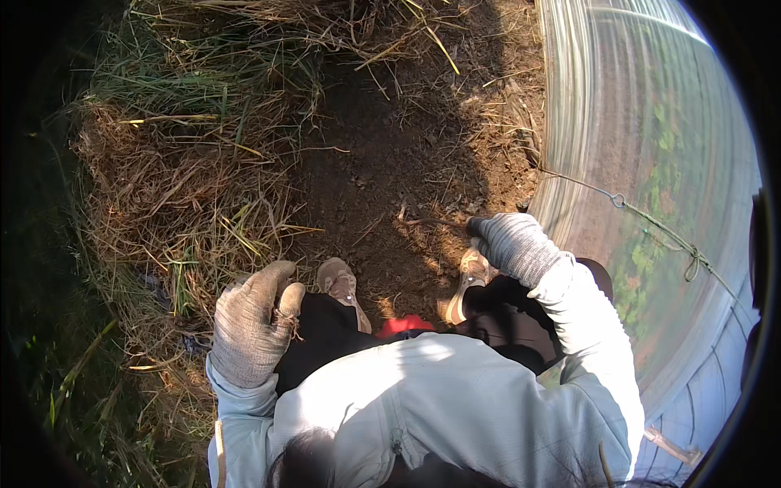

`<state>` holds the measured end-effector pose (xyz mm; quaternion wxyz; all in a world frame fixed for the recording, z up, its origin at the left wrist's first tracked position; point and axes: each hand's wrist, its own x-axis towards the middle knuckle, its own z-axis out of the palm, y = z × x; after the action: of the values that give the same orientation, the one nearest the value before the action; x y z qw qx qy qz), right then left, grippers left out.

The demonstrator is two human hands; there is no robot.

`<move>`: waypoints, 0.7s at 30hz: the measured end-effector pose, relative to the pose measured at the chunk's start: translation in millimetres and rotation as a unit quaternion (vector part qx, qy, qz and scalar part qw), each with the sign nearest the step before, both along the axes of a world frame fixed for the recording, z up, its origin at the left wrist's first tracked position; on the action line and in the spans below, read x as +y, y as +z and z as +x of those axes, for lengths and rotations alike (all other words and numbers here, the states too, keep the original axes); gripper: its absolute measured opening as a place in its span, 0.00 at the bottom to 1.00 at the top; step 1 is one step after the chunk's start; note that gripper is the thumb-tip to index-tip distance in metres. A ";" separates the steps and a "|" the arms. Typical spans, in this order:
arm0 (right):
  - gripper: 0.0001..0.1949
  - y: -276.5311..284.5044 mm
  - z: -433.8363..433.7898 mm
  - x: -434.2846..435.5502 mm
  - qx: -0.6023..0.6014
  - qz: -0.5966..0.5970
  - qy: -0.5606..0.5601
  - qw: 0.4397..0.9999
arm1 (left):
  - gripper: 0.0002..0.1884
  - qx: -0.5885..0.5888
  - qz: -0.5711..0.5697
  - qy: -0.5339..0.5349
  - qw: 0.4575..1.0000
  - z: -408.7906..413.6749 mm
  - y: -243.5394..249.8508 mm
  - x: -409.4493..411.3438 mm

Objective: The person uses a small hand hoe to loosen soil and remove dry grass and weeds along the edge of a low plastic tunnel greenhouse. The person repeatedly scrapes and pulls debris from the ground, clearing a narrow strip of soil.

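Observation:
My left hand, in a soiled knitted work glove, is raised at the left with thumb and fingers apart and nothing between them. Some dry fibres cling to the thumb. My right hand, in a similar glove with a dark fingertip area, is closed around one end of a thin brown rod-like piece; whether it is a stem or a metal tool I cannot tell. Its hooked far end points left, over the bare soil. Both hands are in front of my light jacket, above my knees and shoes.
Cut grass and straw lie heaped along the left. A clear plastic sheet wall rises at the right, with green plants behind it. A knotted rope with a metal ring runs across the sheet. A red object shows between my legs.

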<state>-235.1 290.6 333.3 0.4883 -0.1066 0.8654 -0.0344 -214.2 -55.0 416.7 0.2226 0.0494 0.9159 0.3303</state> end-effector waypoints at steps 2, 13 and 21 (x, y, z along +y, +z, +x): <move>0.16 -7.0 -15.6 1.6 -0.017 0.015 0.030 0.999 | 0.15 -0.060 0.011 0.078 0.995 -9.9 0.2 -3.1; 0.17 -16.7 -56.7 0.9 0.038 0.052 0.069 0.996 | 0.17 -0.014 0.004 0.056 0.998 -19.2 -32.5 -9.4; 0.12 -10.1 -13.5 -22.3 0.100 0.003 0.158 0.982 | 0.16 -0.040 0.088 0.087 0.992 36.4 17.2 17.3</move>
<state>-248.6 268.3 323.2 0.3988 -0.2436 0.8823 0.0569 -177.8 -37.7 433.9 0.2239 -0.0243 0.8747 0.4292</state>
